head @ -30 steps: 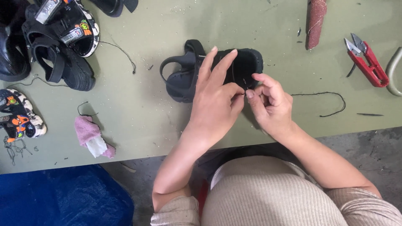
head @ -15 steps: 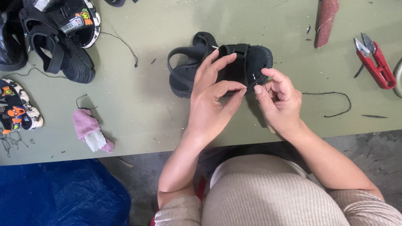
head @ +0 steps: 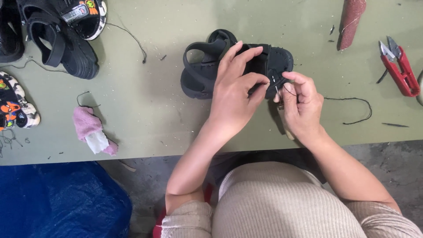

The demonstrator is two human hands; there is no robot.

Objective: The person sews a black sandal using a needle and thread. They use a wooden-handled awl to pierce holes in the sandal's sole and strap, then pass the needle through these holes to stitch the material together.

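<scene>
The small black rubber sandal (head: 207, 70) with its looped heel strap lies on the dull green tabletop (head: 154, 110), just ahead of me. My left hand (head: 233, 94) presses over it, fingers pinched closed on the front strap. My right hand (head: 302, 103) pinches a thin needle with black thread (head: 352, 110) trailing rightward. Red snips (head: 398, 68) lie farther right; a crumpled pink cloth (head: 90, 130) lies left.

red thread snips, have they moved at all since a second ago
No. The red thread snips lie in the same spot, right of the rust-coloured roll; only the camera has shifted.
</scene>
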